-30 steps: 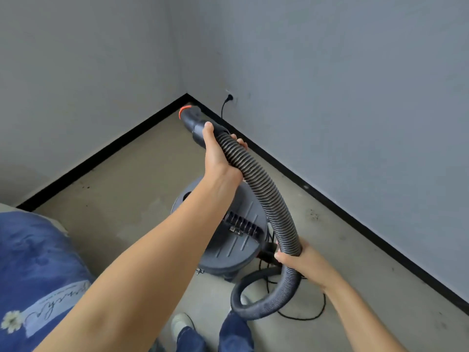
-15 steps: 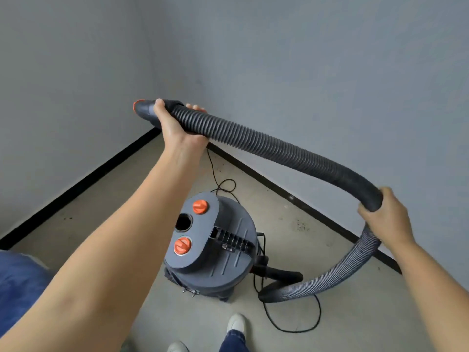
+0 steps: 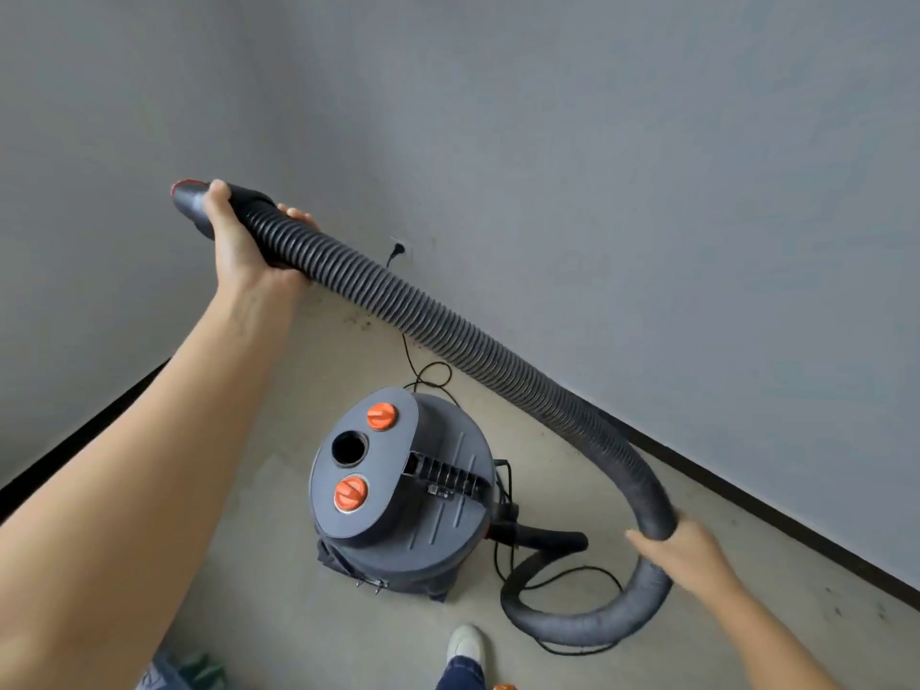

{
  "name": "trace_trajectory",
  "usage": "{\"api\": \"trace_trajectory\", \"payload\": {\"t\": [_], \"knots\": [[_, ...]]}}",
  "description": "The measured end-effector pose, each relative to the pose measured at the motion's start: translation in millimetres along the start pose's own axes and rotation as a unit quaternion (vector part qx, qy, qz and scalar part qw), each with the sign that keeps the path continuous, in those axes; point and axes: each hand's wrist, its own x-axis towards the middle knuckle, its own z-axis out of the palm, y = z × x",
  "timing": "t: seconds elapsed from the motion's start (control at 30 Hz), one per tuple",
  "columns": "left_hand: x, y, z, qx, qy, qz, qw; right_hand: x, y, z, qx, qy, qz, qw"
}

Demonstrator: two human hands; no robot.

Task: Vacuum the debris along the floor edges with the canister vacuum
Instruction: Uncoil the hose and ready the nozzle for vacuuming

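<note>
No readable brand or writing on the vacuum (image 3: pixel 398 495); grey canister, two orange knobs (image 3: pixel 382 416), open round port on top. It stands on a bare concrete floor (image 3: pixel 259 565) near a corner of grey walls (image 3: pixel 597 141) with black baseboard (image 3: pixel 771 515). Dark specks of debris (image 3: pixel 358 321) along the edge by the corner. Left hand (image 3: pixel 244 241) grips the hose (image 3: pixel 448 331) near its orange-rimmed end, raised high. Right hand (image 3: pixel 682 545) curls round the hose's lower bend. Cord (image 3: pixel 547 580) loops on floor; plug (image 3: pixel 397 250) in wall socket. White shoe (image 3: pixel 465 644) at bottom.
</note>
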Motion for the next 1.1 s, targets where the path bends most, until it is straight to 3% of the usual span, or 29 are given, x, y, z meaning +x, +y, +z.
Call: {"api": "trace_trajectory", "payload": {"t": [0.17,0.23,0.3,0.33,0.43,0.5,0.67,0.83,0.97,1.1], "knots": [[-12.1,6.5,-25.1,0.062,-0.017,-0.046,0.997,-62.5,18.9,81.8,-0.019,-0.239,0.017,0.971],[-22.1,23.1,-31.9,0.102,-0.032,-0.063,0.992,-78.8,3.2,109.1,-0.091,-0.383,-0.013,0.919],[-29.9,46.3,-41.1,0.147,-0.043,-0.088,0.984,-79.8,-16.6,134.5,-0.179,-0.443,-0.075,0.875],[-32.2,57.9,-47.8,0.172,-0.049,-0.099,0.979,-74.6,-31.8,145.4,-0.199,-0.411,-0.107,0.883],[-35.7,79.7,-76.8,0.248,-0.060,-0.128,0.958,-36.5,-89.5,166.9,-0.160,-0.219,-0.195,0.943],[-35.7,83.9,-94.6,0.282,-0.058,-0.143,0.947,-6.9,-129.3,179.1,-0.166,-0.169,-0.217,0.947],[-18.2,71.2,-125.4,0.384,-0.043,-0.154,0.909,56.3,-173.3,211.2,-0.293,-0.248,-0.195,0.903],[11.0,47.6,-154.9,0.409,-0.015,-0.173,0.896,91.0,-173.2,223.4,-0.193,-0.355,-0.168,0.899],[25.6,30.5,-164.5,0.421,-0.011,-0.163,0.892,86.8,-164.2,239.3,-0.188,-0.275,-0.182,0.925],[31.9,24.9,-163.7,0.508,-0.050,-0.137,0.849,74.3,-166.6,242.7,-0.153,-0.259,-0.153,0.941]]}}
